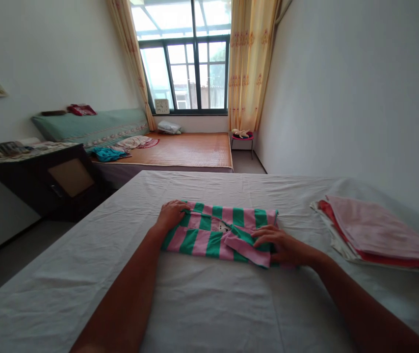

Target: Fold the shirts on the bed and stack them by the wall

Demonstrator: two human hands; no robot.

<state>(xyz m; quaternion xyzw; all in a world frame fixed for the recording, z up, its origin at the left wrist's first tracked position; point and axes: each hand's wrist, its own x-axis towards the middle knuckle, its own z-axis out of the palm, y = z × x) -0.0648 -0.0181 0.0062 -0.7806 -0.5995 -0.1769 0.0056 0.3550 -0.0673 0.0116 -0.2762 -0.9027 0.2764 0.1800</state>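
A pink-and-green striped shirt, folded into a flat strip, lies on the white-sheeted table. Near its middle a small printed patch shows, and a pink-edged flap slants across the right part. My left hand rests on the shirt's left end, fingers extended over the cloth and thumb mostly hidden. At the right end, my right hand has its fingers bent over the flap, with the thumb low beside the cloth's edge. A bit of pink fabric peeks out under that hand.
Folded pink and red cloths are stacked at the table's right. Beyond the table is a bed with a brown mat, with blue cloth on it. A dark cabinet stands left, and a white wall rises right.
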